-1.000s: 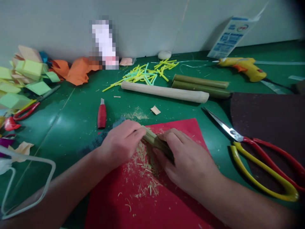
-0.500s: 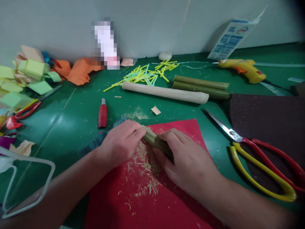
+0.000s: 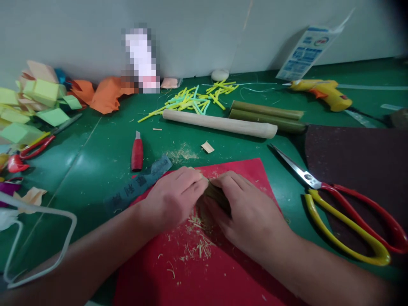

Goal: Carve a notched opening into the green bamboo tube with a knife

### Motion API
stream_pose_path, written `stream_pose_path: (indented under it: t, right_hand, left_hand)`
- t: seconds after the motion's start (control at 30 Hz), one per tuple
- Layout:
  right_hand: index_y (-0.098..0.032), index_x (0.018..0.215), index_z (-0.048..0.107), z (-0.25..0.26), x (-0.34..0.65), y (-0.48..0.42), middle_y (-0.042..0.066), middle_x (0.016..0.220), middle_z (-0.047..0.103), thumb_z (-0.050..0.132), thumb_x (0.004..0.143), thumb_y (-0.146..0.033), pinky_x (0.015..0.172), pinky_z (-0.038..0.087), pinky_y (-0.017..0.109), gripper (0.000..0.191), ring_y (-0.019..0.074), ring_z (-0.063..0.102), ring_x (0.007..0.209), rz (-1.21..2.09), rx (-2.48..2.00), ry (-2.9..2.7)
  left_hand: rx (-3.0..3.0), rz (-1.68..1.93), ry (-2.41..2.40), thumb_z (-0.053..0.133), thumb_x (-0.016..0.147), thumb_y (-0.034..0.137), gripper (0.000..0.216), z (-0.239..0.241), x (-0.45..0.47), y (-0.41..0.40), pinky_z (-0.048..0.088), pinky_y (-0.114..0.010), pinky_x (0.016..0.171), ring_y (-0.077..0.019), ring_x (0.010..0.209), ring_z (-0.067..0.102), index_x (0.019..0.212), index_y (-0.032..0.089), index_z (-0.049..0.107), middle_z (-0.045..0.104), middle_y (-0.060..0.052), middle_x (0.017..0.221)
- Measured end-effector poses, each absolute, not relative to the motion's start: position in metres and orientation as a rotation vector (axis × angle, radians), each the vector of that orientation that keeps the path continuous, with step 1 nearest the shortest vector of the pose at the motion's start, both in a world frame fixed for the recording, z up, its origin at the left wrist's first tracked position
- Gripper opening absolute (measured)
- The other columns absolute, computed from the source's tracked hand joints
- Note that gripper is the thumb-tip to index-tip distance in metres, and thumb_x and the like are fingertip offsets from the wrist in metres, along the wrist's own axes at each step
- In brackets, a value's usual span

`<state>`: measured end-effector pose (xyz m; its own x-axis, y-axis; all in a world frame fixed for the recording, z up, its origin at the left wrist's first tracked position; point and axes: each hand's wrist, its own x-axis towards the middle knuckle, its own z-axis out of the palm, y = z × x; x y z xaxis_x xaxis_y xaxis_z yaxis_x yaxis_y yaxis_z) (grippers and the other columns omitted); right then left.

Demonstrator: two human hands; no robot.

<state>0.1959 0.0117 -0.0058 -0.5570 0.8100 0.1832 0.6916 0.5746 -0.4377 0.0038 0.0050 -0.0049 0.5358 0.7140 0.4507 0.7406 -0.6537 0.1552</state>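
Observation:
My right hand (image 3: 248, 208) is wrapped around a short split length of green bamboo (image 3: 218, 196) above a red sheet (image 3: 248, 276). My left hand (image 3: 178, 197) is closed over the far end of that bamboo, its fingertips close to my right fingers. Whether anything thin lies under the left fingers is hidden. Pale shavings (image 3: 202, 246) and dust are scattered on the sheet below both hands. A dark blue-grey strip with printed characters (image 3: 140, 182) lies beside my left wrist, partly on the red sheet's edge.
Beyond the hands lie a red-handled knife (image 3: 137, 153), a peeled pale stick (image 3: 219, 123) and green bamboo pieces (image 3: 267, 115). Large scissors (image 3: 318, 185) are at the right, with a yellow glue gun (image 3: 325, 92) behind. Folded papers (image 3: 41, 93) crowd the left; a white wire frame (image 3: 68, 242) overlaps my left forearm.
My left hand has slid right and slightly nearer along the bamboo, covering more of it and uncovering the printed strip. My right hand holds nearly the same place.

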Motion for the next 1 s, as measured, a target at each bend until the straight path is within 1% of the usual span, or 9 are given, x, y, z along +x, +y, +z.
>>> stream_pose_path:
  t: [0.17,0.3,0.43,0.53,0.67,0.77,0.83,0.93,1.0]
  right_hand:
    - [-0.016,0.084,0.054,-0.0056,0.1951,0.0124,0.006,0.079,0.057,0.049,0.081,-0.023,0.060,0.040,0.031,0.009,0.0201,0.054,0.072,0.429,-1.203,-2.436]
    - [-0.016,0.083,0.053,-0.0053,0.1942,0.0124,0.006,0.079,0.057,0.049,0.082,-0.024,0.059,0.039,0.031,0.009,0.0195,0.054,0.072,0.442,-1.222,-2.429]
    - [-0.017,0.082,0.052,-0.0054,0.1941,0.0123,0.007,0.080,0.057,0.049,0.081,-0.025,0.058,0.038,0.030,0.009,0.0192,0.054,0.071,0.429,-1.238,-2.441]
    - [-0.017,0.083,0.052,-0.0058,0.1948,0.0123,0.006,0.079,0.057,0.048,0.082,-0.026,0.059,0.039,0.030,0.010,0.0195,0.054,0.073,0.432,-1.228,-2.442]
    - [-0.017,0.082,0.052,-0.0051,0.1952,0.0120,0.007,0.080,0.057,0.048,0.081,-0.026,0.057,0.037,0.029,0.009,0.0191,0.054,0.071,0.433,-1.249,-2.441]
    - [-0.017,0.084,0.053,-0.0046,0.1949,0.0113,0.006,0.080,0.057,0.049,0.081,-0.025,0.058,0.038,0.029,0.009,0.0194,0.054,0.073,0.451,-1.214,-2.439]
    - [-0.016,0.084,0.053,-0.0046,0.1947,0.0110,0.006,0.080,0.057,0.049,0.081,-0.025,0.058,0.038,0.029,0.010,0.0195,0.054,0.073,0.450,-1.217,-2.433]
    - [-0.016,0.083,0.053,-0.0043,0.1947,0.0117,0.007,0.079,0.057,0.048,0.081,-0.024,0.056,0.036,0.029,0.009,0.0189,0.053,0.070,0.433,-1.238,-2.439]
    - [-0.017,0.083,0.053,-0.0034,0.1946,0.0124,0.007,0.079,0.057,0.048,0.081,-0.024,0.056,0.037,0.029,0.009,0.0189,0.053,0.071,0.446,-1.218,-2.445]
  left_hand:
    - [-2.604,-0.741,-1.399,0.041,0.090,0.016,0.021,-0.0044,0.0024,0.0060,0.045,-0.027,0.069,-0.0152,0.076,0.052,0.081,0.013,0.059,0.058,-0.006,0.078]
    - [-2.687,-0.746,-1.302,0.039,0.091,0.016,0.023,-0.0054,0.0056,0.0055,0.044,-0.026,0.066,-0.0141,0.072,0.051,0.079,0.014,0.059,0.057,-0.004,0.075]
    - [-2.631,-0.744,-1.385,0.040,0.091,0.017,0.023,-0.0047,0.0059,0.0062,0.043,-0.027,0.067,-0.0150,0.075,0.051,0.079,0.014,0.059,0.057,-0.005,0.076]
    - [-2.700,-0.751,-1.294,0.038,0.091,0.017,0.024,-0.0042,0.0053,0.0063,0.043,-0.026,0.066,-0.0141,0.071,0.050,0.078,0.014,0.058,0.056,-0.004,0.073]
    - [-2.667,-0.731,-1.390,0.039,0.091,0.018,0.022,-0.0054,0.0050,0.0054,0.044,-0.027,0.069,-0.0151,0.077,0.051,0.080,0.014,0.059,0.057,-0.005,0.078]
    - [-2.701,-0.753,-1.347,0.040,0.090,0.015,0.023,-0.0059,0.0071,0.0025,0.043,-0.027,0.068,-0.0143,0.072,0.050,0.076,0.014,0.058,0.056,-0.004,0.074]
    - [-2.732,-0.757,-1.299,0.039,0.090,0.015,0.023,-0.0056,0.0083,0.0009,0.043,-0.027,0.066,-0.0138,0.069,0.049,0.076,0.014,0.058,0.055,-0.004,0.072]
    - [-2.659,-0.751,-1.382,0.039,0.090,0.016,0.022,-0.0052,0.0093,0.0003,0.044,-0.028,0.069,-0.0150,0.075,0.051,0.082,0.013,0.059,0.058,-0.006,0.078]
    - [-2.666,-0.761,-1.391,0.039,0.090,0.015,0.023,-0.0053,0.0101,0.0005,0.044,-0.027,0.069,-0.0147,0.075,0.051,0.078,0.014,0.059,0.057,-0.005,0.077]
